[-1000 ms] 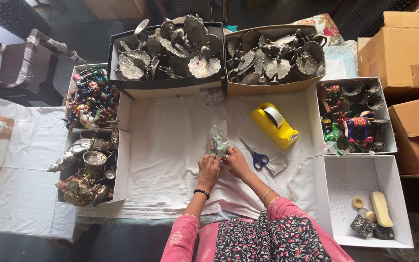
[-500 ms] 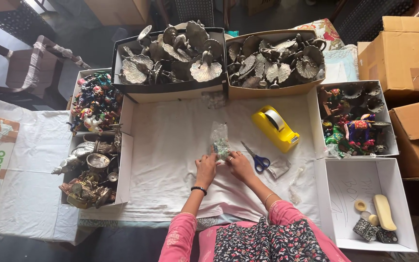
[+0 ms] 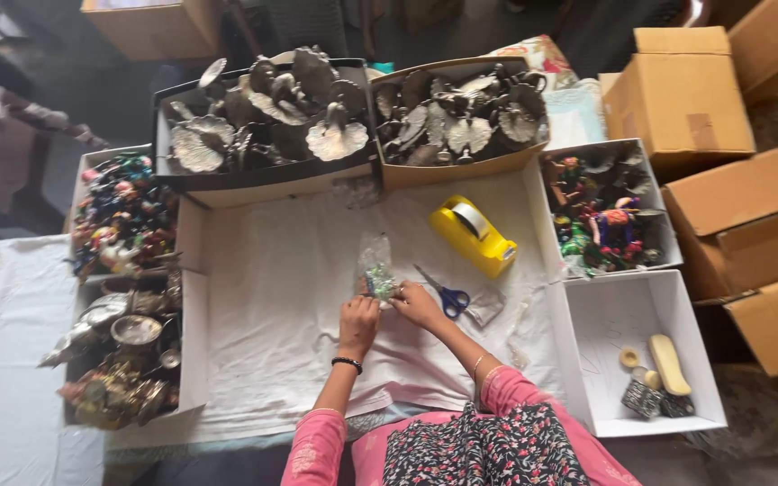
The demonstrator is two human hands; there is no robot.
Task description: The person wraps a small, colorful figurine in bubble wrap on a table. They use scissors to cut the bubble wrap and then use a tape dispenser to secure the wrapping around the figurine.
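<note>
Mid-frame, the left hand (image 3: 357,318) and right hand (image 3: 416,303) pinch a small clear packet (image 3: 375,272) standing just above them on the white-clothed surface (image 3: 281,297); blue-handled scissors (image 3: 443,292) lie just right.

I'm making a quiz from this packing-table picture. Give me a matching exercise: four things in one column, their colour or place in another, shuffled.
Things:
1. tape dispenser
2. scissors
3. clear packet
4. bangle

Descriptions:
A. black, on the left wrist
B. yellow, on the white cloth
C. blue handles, right of the hands
D. held by both hands

Pairs: 1-B, 2-C, 3-D, 4-A
</note>
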